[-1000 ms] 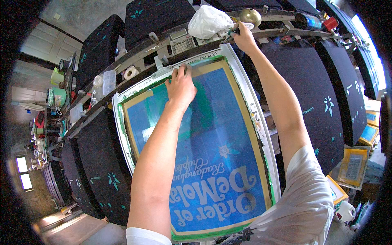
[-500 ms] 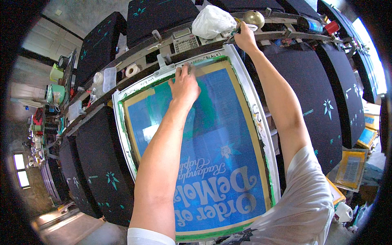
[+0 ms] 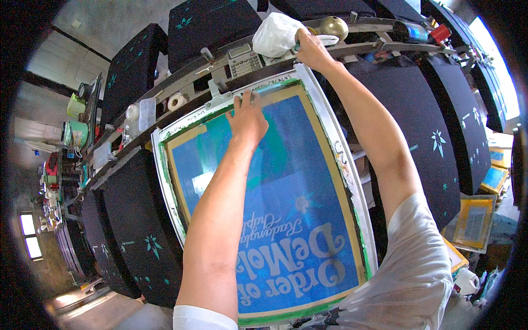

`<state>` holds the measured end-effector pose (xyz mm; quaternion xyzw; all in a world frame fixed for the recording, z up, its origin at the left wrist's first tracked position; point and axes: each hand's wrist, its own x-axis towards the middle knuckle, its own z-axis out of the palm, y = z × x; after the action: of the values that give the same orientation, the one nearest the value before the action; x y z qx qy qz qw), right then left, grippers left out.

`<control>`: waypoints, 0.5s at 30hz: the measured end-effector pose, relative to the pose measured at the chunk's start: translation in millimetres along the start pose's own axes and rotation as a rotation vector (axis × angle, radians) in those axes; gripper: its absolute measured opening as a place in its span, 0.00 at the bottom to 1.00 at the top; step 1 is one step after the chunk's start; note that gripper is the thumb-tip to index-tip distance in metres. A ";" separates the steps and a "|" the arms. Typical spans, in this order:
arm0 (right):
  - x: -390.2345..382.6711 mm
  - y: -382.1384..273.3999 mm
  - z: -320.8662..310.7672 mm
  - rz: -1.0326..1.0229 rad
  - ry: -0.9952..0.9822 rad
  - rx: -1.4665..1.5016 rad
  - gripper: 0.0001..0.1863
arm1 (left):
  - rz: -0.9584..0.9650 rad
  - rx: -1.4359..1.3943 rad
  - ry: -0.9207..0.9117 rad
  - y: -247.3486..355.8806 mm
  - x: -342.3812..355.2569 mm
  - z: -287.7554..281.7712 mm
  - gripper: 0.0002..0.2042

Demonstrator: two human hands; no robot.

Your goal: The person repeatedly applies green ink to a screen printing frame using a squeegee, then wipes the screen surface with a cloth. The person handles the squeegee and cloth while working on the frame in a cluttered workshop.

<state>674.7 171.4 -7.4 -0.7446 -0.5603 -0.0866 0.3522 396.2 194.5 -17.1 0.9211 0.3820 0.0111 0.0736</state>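
Note:
A silk-screen printing frame (image 3: 324, 118) with white edges and blue mesh lies in front of me, with pale lettering upside down on it. My left hand (image 3: 250, 122) rests at the far end of the mesh near the frame's edge, fingers stretched and thumb apart. Beyond the frame's far right corner, my right hand (image 3: 316, 52) is closed beside a white plastic bag (image 3: 273, 36). A bit of dark green shows at its fingertips, too small to name. A metal clamp (image 3: 216, 91) sits at the frame's far edge.
A calculator (image 3: 243, 61) and a tape roll (image 3: 176, 101) lie on the rail beyond the frame. A round brass-coloured object (image 3: 334, 28) stands right of the bag. Black printed panels (image 3: 407, 126) line both sides. Smaller yellow-edged screens (image 3: 474, 223) stand at the right.
My right hand has moved left and a little away from me, closer to the white bag. The left hand stays near the frame's far edge, its fingers slightly shifted.

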 end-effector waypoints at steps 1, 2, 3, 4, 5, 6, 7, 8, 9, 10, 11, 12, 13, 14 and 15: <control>0.8 -1.1 -0.6 -0.012 0.013 0.004 0.14 | -0.009 0.014 -0.015 0.2 -0.6 -3.2 0.31; -1.0 -0.7 -3.6 0.014 -0.001 0.021 0.14 | -0.011 -0.001 -0.047 1.7 -0.4 -5.8 0.32; -6.4 0.2 -7.4 0.040 -0.016 0.038 0.14 | -0.014 -0.017 -0.079 3.6 -0.4 -7.9 0.32; -9.9 -4.6 -9.2 0.063 -0.029 0.064 0.13 | -0.023 -0.025 -0.109 1.2 -0.8 -13.3 0.33; -15.6 -5.3 -11.8 0.039 0.002 0.087 0.14 | -0.016 -0.038 -0.138 -1.1 -0.7 -15.7 0.34; -21.4 -6.5 -14.1 0.076 0.062 0.135 0.13 | -0.009 -0.052 -0.167 -3.0 -1.6 -17.5 0.35; -18.5 -11.8 -21.7 0.106 0.130 0.186 0.13 | -0.002 -0.061 -0.187 -7.2 0.1 -20.4 0.35; -2.7 -23.5 -29.5 0.191 0.179 0.210 0.13 | -0.007 -0.069 -0.160 -23.0 3.8 -16.0 0.37; 8.1 -33.9 -44.3 0.263 0.148 0.198 0.14 | 0.035 -0.110 -0.141 -33.3 -1.2 -12.6 0.37; 20.4 -29.7 -62.1 0.213 0.184 0.173 0.15 | 0.083 -0.127 -0.051 -29.5 -11.2 -10.9 0.38; 29.9 -22.4 -80.0 0.169 0.214 0.143 0.16 | 0.134 -0.149 0.032 -23.0 -25.5 -7.1 0.38; 35.3 -29.1 -96.2 0.148 0.188 0.134 0.18 | 0.137 -0.187 0.127 -27.1 -43.4 -4.5 0.38; 31.2 -60.8 -109.7 0.256 0.141 0.047 0.19 | 0.121 -0.212 0.205 -42.0 -69.2 -1.4 0.38; 23.4 -61.0 -120.4 0.188 0.120 0.132 0.19 | 0.122 -0.222 0.243 -46.8 -99.0 -0.3 0.38; 9.8 -56.9 -121.4 0.130 0.084 0.227 0.19 | 0.157 -0.206 0.292 -54.9 -135.4 1.7 0.35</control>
<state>659.5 110.6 111.5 -0.7306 -0.5017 -0.0308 0.4622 261.9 137.0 -21.9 0.9244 0.3123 0.1893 0.1100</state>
